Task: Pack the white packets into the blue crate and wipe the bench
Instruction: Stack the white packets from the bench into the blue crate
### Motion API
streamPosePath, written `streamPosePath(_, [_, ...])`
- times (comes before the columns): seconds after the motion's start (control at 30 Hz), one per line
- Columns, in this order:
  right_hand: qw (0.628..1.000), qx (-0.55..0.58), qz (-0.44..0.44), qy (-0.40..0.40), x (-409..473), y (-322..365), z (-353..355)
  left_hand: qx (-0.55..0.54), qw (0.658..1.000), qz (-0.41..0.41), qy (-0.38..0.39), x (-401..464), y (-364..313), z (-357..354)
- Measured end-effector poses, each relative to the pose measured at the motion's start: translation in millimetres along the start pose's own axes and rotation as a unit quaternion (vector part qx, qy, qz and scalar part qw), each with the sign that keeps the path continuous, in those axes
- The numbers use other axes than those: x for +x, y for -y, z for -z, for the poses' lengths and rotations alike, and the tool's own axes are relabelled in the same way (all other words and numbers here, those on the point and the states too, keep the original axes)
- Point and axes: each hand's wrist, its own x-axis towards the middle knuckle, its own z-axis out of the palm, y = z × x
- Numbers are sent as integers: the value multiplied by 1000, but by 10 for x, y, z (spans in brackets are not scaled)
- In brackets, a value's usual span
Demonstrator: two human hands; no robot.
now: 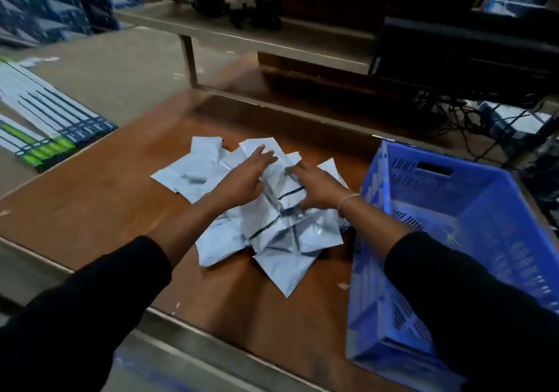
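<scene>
A loose heap of white packets [266, 225] lies on the brown tabletop [99, 198], spread from about the middle toward the near edge, several overlapping and crumpled, some showing a dark stripe across them. The left hand [245, 177] rests flat on the far part of the heap with its fingers straight and close together, pressing the top packets. The right hand [314, 186] lies on the heap just beside it, fingers bent down into the crumpled packets; whether it actually grips one cannot be told. A pale band circles the right wrist, and both forearms wear dark sleeves [90, 307].

The blue crate [472, 210] stands at the right edge of the tabletop, just beside the heap, its slotted walls open to view; its floor shows a few small pale scraps, too blurred to name. Its near corner reaches the tabletop's near edge.

Beyond the left edge of the tabletop, long flat boxes [45, 125] with white, dark and green ends lie side by side on a lower surface. Behind the far edge runs a raised shelf [242, 37] bearing dark objects, and tangled cables [472, 125] hang at the far right
</scene>
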Motion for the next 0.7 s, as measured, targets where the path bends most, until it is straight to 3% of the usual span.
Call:
streamPosePath(0.13, [998,19,-12,-51,-21,-9,-40,63,991,-60,105,230,165,75])
streamPosePath(0.27, [978,129,-42,-160,-60,-107,77,94,984,-96,119,411,204,86])
streamPosePath(0.43, [929,313,-51,-189,-67,-363,319,70,992,-105,6,647,73,205])
streamPosePath(0.57, [842,447,-182,-240,62,-442,365,47,990,-51,-120,695,19,471])
streamPosePath(0.6, [836,450,-216,-228,104,-435,334,43,988,-37,-145,681,24,532])
streamPosePath(0.7, [864,416,-261,-113,241,-269,155,-13,981,16,-195,630,29,667])
